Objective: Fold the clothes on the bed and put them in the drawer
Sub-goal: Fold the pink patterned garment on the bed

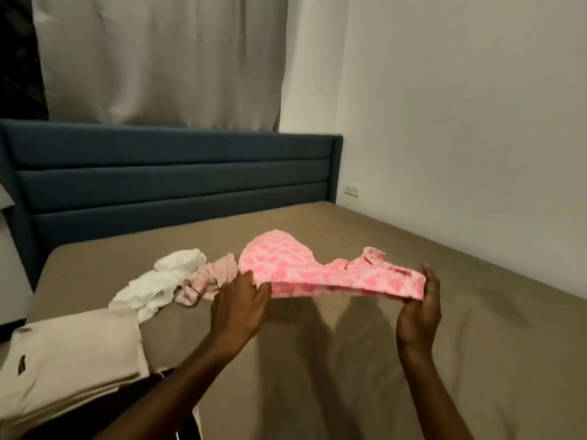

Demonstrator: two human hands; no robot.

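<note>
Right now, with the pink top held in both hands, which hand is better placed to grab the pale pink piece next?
Left. The left hand grips the pink top right beside the pale pink piece, nearly touching it. The right hand holds the far end.

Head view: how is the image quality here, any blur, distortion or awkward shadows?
Head view: dim, warm light; soft overall, with motion blur on the pink patterned garment held between the left hand and right hand. Wide-angle bending bows the blue headboard. The hands and garment cast dark shadows on the bed beneath them. No glare.
</note>
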